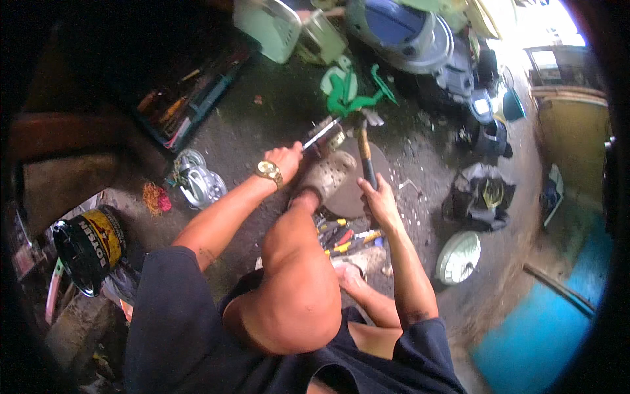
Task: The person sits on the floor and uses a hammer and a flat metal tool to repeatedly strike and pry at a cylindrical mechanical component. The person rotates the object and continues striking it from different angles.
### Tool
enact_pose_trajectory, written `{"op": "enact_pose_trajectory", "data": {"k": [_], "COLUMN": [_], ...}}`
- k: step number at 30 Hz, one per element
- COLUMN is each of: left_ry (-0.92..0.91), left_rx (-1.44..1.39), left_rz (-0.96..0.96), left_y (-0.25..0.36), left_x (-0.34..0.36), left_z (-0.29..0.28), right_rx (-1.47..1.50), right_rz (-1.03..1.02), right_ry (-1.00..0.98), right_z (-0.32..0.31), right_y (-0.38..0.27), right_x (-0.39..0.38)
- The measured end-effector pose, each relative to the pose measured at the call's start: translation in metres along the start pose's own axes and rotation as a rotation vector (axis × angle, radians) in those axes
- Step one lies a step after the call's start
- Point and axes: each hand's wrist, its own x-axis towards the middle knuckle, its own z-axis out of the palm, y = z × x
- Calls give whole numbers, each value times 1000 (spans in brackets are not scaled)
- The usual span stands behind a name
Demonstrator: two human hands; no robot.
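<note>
Dull metal, brownish and rounded: that's the motor-like part, sitting just beyond the toe of a beige clog, roughly mid-floor. Across it slants a silver rod, the left hand closed in a fist around its near end; whether the rod touches the part is hard to tell. Over to the right hand, fingers wrapped firmly round the dark grip of a hammer, wood higher up, metal head raised apart from the rod.

Crowding in ahead, a green plastic piece with long arms lies close beyond the rod's tip. A flat grey disc spreads beside the clog and under the hammer, and hand tools in yellow, red and black bunch up nearer the body.

The part itself looks grimy, its rim catching light, its lower side hidden by the clog.

Out at the edges, a teal-rimmed tool tray borders the far left, a pale round cover the right. Dark floor opens between tray and left hand, giving that side room.
</note>
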Motion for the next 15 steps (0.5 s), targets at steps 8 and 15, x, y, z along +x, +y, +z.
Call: {"op": "enact_pose_trajectory", "data": {"k": [8,15], "left_ry": [109,123], "left_rx": [-44,-11], "left_rz": [-45,50], "left_y": [9,4], "left_x": [-13,-6], "left_z": [-63,-44], "right_rx": [427,498], "right_rz": [31,221], "right_ry": [190,266], "right_z": [-18,0], "right_y": [66,107], "right_x": [-28,-38]}}
